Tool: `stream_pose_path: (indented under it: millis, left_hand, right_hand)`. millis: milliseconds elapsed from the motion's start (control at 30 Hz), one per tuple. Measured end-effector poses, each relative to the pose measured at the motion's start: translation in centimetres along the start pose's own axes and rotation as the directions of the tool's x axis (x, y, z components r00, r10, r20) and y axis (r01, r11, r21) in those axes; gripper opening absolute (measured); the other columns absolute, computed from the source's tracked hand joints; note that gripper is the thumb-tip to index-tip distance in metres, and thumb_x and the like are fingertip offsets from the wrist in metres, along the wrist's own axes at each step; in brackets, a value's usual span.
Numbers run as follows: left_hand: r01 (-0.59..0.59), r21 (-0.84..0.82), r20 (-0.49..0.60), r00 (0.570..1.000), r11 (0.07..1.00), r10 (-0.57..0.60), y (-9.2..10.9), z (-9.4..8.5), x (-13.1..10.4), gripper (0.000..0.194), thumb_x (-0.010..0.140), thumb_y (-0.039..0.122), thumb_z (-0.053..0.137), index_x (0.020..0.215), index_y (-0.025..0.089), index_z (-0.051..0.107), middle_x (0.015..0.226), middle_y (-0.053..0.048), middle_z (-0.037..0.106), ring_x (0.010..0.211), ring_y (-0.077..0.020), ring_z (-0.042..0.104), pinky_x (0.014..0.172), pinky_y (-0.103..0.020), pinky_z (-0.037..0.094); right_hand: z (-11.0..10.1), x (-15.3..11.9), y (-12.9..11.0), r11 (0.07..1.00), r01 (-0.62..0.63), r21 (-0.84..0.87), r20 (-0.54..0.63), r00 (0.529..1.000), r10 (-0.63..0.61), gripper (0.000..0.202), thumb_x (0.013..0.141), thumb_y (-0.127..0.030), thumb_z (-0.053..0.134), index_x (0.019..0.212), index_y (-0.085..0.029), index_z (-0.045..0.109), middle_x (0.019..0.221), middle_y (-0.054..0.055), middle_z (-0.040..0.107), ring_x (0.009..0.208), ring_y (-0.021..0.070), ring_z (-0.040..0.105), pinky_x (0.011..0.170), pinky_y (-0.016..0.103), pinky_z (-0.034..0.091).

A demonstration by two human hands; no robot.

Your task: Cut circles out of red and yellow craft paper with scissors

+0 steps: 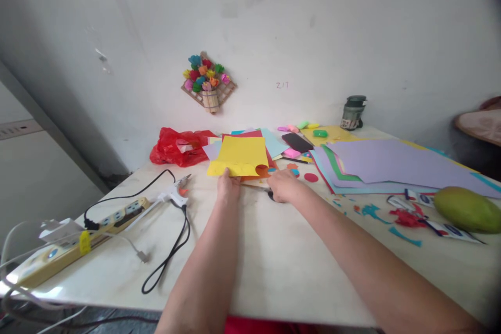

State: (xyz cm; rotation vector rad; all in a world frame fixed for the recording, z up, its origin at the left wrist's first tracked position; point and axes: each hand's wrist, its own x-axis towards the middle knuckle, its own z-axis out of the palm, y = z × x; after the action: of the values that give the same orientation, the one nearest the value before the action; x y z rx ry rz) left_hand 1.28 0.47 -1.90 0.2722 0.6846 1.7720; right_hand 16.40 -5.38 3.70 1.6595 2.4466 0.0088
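A sheet of yellow paper [243,152] lies over other coloured sheets in the middle of the table, with a round notch at its lower right corner. My left hand [228,185] pinches its near edge, thumb on top. In my right hand [283,186] is a pair of scissors [258,188], its dark handle partly hidden by the fingers. The blades point left, just below the paper's near edge; whether they touch it I cannot tell. A red paper circle [311,178] and small orange and blue cutouts lie beyond my right hand.
On the left are a power strip [113,219], a glue gun [177,195] and cords. A red plastic bag [178,147] sits behind. Rightward lie a phone [297,142], stacked purple paper [407,163], blue scraps [371,212] and a green mango [467,210]. A bottle [353,113] stands at the back.
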Motion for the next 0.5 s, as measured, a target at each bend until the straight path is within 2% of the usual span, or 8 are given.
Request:
stream_pose_path:
  millis: [133, 200, 267, 333, 400, 500]
  left_hand:
    - [-0.043, -0.013, 0.025, 0.999, 0.999, 0.044, 0.1, -0.2, 0.3, 0.031, 0.094, 0.013, 0.041, 0.119, 0.024, 0.056, 0.121, -0.006, 0.064, 0.115, -0.0176, 0.060, 0.090, -0.031, 0.054]
    - [-0.053, -0.029, 0.022, 0.998, 0.998, 0.053, 0.2, -0.3, 0.5, 0.032, 0.094, 0.013, 0.040, 0.120, 0.024, 0.055, 0.121, -0.006, 0.064, 0.115, -0.0169, 0.060, 0.089, -0.029, 0.054]
    - [-0.046, -0.045, 0.019, 0.999, 0.998, 0.047, 0.3, -0.2, 0.6, 0.032, 0.095, 0.014, 0.039, 0.122, 0.023, 0.054, 0.121, -0.008, 0.064, 0.113, -0.0169, 0.061, 0.088, -0.027, 0.054]
    - [-0.030, -0.055, 0.014, 0.999, 0.998, 0.031, 0.4, -0.2, 0.6, 0.033, 0.095, 0.014, 0.039, 0.123, 0.020, 0.053, 0.119, -0.009, 0.065, 0.110, -0.0179, 0.063, 0.087, -0.028, 0.055]
    - [-0.010, -0.063, 0.006, 1.000, 0.998, 0.011, 0.5, -0.1, 0.6, 0.034, 0.094, 0.014, 0.039, 0.125, 0.021, 0.053, 0.117, -0.009, 0.066, 0.108, -0.0189, 0.064, 0.086, -0.029, 0.056]
    - [0.000, -0.078, -0.016, 1.000, 0.997, -0.001, 0.7, 0.0, 0.5, 0.038, 0.093, 0.013, 0.039, 0.128, 0.022, 0.051, 0.116, -0.009, 0.067, 0.110, -0.0199, 0.063, 0.086, -0.032, 0.056]
  right_hand:
    - [-1.0, -0.3, 1.5, 1.000, -0.010, -0.019, 0.093, 0.996, 0.012, 0.042, 0.064, -0.010, 0.064, 0.105, -0.017, 0.069, 0.110, 0.016, 0.068, 0.104, 0.0336, 0.063, 0.080, 0.039, 0.047]
    - [-1.4, -0.4, 2.8, 1.000, 0.009, 0.026, 0.097, 0.995, -0.012, 0.045, 0.061, -0.008, 0.063, 0.104, -0.021, 0.070, 0.107, 0.012, 0.069, 0.101, 0.0322, 0.063, 0.075, 0.036, 0.047]
    - [-1.5, -0.6, 4.5, 0.990, 0.011, 0.144, 0.093, 0.995, -0.025, 0.050, 0.056, -0.005, 0.062, 0.102, -0.023, 0.070, 0.104, 0.008, 0.070, 0.094, 0.0287, 0.065, 0.067, 0.031, 0.046]
    - [-1.3, -0.7, 6.3, 0.951, 0.030, 0.309, 0.074, 0.996, -0.055, 0.045, 0.056, -0.004, 0.061, 0.096, -0.023, 0.071, 0.093, 0.006, 0.070, 0.083, 0.0235, 0.065, 0.060, 0.027, 0.045]
    - [-0.8, -0.9, 8.2, 0.839, -0.016, 0.544, 0.133, 0.989, -0.067, 0.046, 0.056, -0.006, 0.059, 0.097, -0.025, 0.069, 0.082, 0.002, 0.068, 0.070, 0.0183, 0.063, 0.052, 0.024, 0.043]
    - [0.1, -1.1, 10.3, 0.598, 0.027, 0.801, 0.093, 0.982, -0.168, 0.051, 0.057, -0.010, 0.059, 0.105, -0.025, 0.068, 0.072, -0.001, 0.063, 0.062, 0.0142, 0.059, 0.048, 0.021, 0.043]
